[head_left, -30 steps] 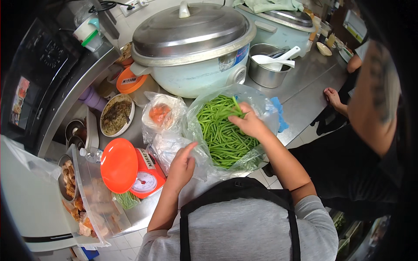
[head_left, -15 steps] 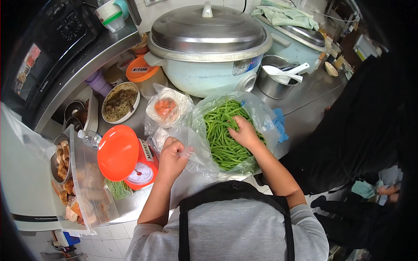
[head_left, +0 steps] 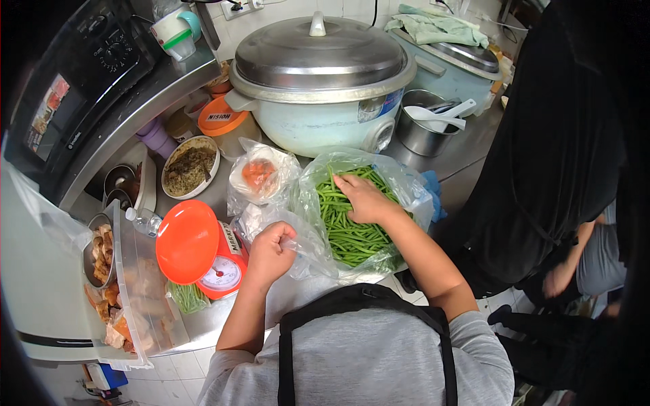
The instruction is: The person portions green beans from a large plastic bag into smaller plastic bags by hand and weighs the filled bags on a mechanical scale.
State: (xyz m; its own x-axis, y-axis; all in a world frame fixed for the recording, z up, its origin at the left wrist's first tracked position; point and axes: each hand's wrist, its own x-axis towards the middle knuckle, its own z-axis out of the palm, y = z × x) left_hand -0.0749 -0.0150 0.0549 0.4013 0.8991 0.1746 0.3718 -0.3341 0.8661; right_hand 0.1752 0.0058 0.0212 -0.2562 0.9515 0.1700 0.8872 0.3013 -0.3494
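Note:
A large clear plastic bag (head_left: 414,196) full of green beans (head_left: 352,247) lies open on the steel counter in front of me. My right hand (head_left: 365,200) rests on the beans inside it, fingers stretched out and thumb apart. My left hand (head_left: 272,254) is closed, gripping a small clear plastic bag (head_left: 306,252) that spreads toward the large one. Left of that hand stands an orange-red kitchen scale (head_left: 222,272) with a round tilted pan (head_left: 188,241). Beside the scale's foot lies a small bag of cut green beans (head_left: 187,296).
Behind the beans stands a large rice cooker (head_left: 318,111); a metal pot (head_left: 428,139) with white spoons is to its right. A wrapped bundle (head_left: 259,174), a bowl of dark food (head_left: 189,168) and a clear bin (head_left: 154,308) sit leftward. A person in black (head_left: 542,149) stands close on my right.
My right hand has shifted left and slightly up over the beans, its fingers spreading. The left hand stays closed nearly in place. The person on my right has moved nearer the counter.

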